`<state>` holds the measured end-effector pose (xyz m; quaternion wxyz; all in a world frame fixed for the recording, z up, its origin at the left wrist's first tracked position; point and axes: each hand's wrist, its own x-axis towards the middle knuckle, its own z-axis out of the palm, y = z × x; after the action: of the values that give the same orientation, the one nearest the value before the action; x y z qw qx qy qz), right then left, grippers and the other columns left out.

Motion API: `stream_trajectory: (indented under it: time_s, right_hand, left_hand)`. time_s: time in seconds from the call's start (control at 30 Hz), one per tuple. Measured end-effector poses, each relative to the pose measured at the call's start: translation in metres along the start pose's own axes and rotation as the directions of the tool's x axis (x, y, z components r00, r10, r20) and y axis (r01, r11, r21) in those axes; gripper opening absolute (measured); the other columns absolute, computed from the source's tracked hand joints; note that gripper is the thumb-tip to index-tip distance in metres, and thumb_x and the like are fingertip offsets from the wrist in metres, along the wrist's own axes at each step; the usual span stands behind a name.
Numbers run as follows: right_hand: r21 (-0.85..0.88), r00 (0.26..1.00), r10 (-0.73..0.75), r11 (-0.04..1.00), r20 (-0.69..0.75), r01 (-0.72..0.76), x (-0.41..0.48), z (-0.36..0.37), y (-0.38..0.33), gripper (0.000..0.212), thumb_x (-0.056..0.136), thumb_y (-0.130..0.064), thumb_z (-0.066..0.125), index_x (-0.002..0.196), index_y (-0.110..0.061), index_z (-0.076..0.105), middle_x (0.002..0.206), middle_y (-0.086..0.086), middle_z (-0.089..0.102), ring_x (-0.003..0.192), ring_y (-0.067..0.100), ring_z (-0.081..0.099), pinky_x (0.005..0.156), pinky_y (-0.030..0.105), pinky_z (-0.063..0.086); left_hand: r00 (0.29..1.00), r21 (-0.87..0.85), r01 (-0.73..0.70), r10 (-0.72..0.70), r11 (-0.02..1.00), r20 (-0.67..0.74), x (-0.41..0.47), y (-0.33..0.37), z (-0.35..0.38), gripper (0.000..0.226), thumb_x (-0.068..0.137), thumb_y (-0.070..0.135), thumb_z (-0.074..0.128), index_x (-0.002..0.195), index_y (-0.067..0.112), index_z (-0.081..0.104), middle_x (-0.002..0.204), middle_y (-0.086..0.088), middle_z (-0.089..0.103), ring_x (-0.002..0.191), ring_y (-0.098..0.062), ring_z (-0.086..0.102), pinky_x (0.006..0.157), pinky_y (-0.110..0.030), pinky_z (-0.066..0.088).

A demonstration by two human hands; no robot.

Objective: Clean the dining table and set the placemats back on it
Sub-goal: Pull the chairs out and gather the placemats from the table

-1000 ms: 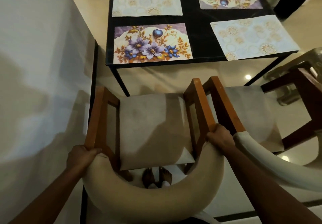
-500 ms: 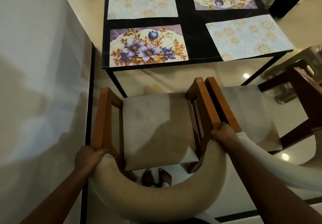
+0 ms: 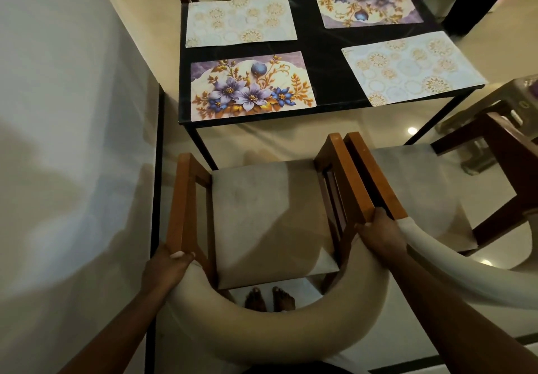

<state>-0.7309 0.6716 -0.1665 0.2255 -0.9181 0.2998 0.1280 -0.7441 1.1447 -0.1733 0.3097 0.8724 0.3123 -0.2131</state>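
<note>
Four placemats (image 3: pixel 252 85) lie flat on dining table (image 3: pixel 320 53); wiping probably done, sheen unclear. Left hand (image 3: pixel 166 269), right hand (image 3: pixel 381 235) both clasp chair (image 3: pixel 270 222) backrest; chair not yet tucked in.

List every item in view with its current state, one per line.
Dining table: dark top, carrying four placemats.
Floral placemat, near left: flat, picture side up.
Patterned placemat, far left: flat.
Floral placemat, far right: flat.
Patterned placemat, near right: flat, at the table edge.
Near chair: pulled out from the table, seat empty.
Second chair: beside it, seat empty.
Left hand: gripping the near chair's backrest.
Right hand: gripping the same backrest.
</note>
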Motion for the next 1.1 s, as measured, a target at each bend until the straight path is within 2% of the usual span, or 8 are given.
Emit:
stream_trajectory:
  time_s: [0.1,0.33,0.43,0.57,0.67,0.9,1.0,1.1]
  right_hand:
    - [0.027,0.999,-0.036,0.999,-0.015,0.037,-0.005,0.000,0.004,0.030,0.095,-0.031,0.070,0.113,-0.022,0.048,0.096,0.001,0.063,0.074,0.014,0.057,0.064,0.033,0.045]
    - [0.015,0.999,-0.020,1.000,-0.031,0.020,-0.033,0.004,0.013,0.063,0.100,-0.033,0.062,0.153,-0.017,0.032,0.147,0.014,0.051,0.118,0.036,0.063,0.090,0.050,0.057]
    - [0.026,0.999,-0.015,1.000,-0.034,0.016,-0.051,0.007,0.020,0.073,0.103,-0.037,0.054,0.163,-0.020,0.016,0.162,0.014,0.033,0.129,0.038,0.057,0.094,0.050,0.057]
    - [0.017,0.998,-0.036,0.999,-0.056,0.037,-0.071,0.007,0.021,0.069,0.107,-0.034,0.045,0.165,-0.017,0.012,0.170,0.013,0.020,0.141,0.038,0.047,0.099,0.047,0.054]
    - [0.040,0.996,-0.056,0.997,-0.076,0.059,-0.087,0.009,0.023,0.066,0.109,-0.030,0.042,0.165,-0.014,0.014,0.173,0.010,0.013,0.153,0.035,0.030,0.110,0.051,0.049]
    - [0.038,0.984,-0.168,0.985,-0.058,0.171,-0.121,0.001,0.025,0.060,0.107,-0.016,0.044,0.163,-0.015,0.023,0.173,0.002,0.014,0.160,0.021,0.010,0.121,0.041,0.033]
    - [0.021,0.958,-0.286,0.958,0.018,0.285,-0.127,-0.008,0.040,0.058,0.104,-0.017,0.049,0.161,-0.021,0.034,0.171,-0.003,0.020,0.159,0.017,0.012,0.123,0.038,0.030]
    - [0.057,0.926,-0.371,0.928,0.071,0.368,-0.121,-0.030,0.055,0.050,0.103,-0.028,0.053,0.153,-0.030,0.049,0.165,-0.010,0.035,0.153,0.012,0.031,0.119,0.035,0.037]
  left_hand:
    - [0.999,-0.015,-0.029,0.029,0.999,-0.034,-0.010,-0.005,0.007,0.059,0.090,0.036,0.076,0.136,0.008,0.052,0.129,-0.019,0.065,0.117,-0.041,0.063,0.098,-0.046,0.050]
    - [0.981,0.176,-0.147,0.166,0.973,-0.098,-0.035,-0.006,0.022,0.096,0.090,0.031,0.074,0.163,0.007,0.018,0.165,-0.020,0.029,0.149,-0.042,0.033,0.121,-0.052,0.032]
    - [0.940,0.367,-0.274,0.328,0.889,-0.091,-0.050,-0.003,0.027,0.100,0.087,0.043,0.073,0.164,0.011,0.018,0.171,-0.014,0.019,0.155,-0.038,0.022,0.121,-0.056,0.030]
    - [0.882,0.475,-0.413,0.472,0.777,-0.006,-0.062,0.005,0.032,0.083,0.091,0.052,0.059,0.162,0.019,0.030,0.172,-0.002,0.022,0.160,-0.025,0.012,0.124,-0.054,0.019]
    - [0.853,0.420,-0.497,0.517,0.759,0.074,-0.077,0.016,0.039,0.075,0.090,0.054,0.047,0.157,0.022,0.039,0.169,-0.001,0.030,0.158,-0.026,0.021,0.124,-0.051,0.023]
    - [0.786,0.147,-0.610,0.570,0.779,0.239,-0.119,0.047,0.071,0.052,0.102,0.044,0.055,0.151,0.030,0.044,0.167,0.011,0.026,0.152,-0.014,0.031,0.118,-0.033,0.036]
    - [0.757,0.084,-0.640,0.608,0.764,0.238,-0.137,0.068,0.092,0.049,0.102,0.042,0.056,0.149,0.028,0.049,0.163,0.009,0.036,0.149,-0.014,0.036,0.119,-0.031,0.036]
    - [0.755,0.022,-0.637,0.619,0.770,0.216,-0.155,0.096,0.118,0.046,0.102,0.042,0.056,0.146,0.029,0.052,0.158,0.008,0.044,0.146,-0.012,0.041,0.119,-0.035,0.039]
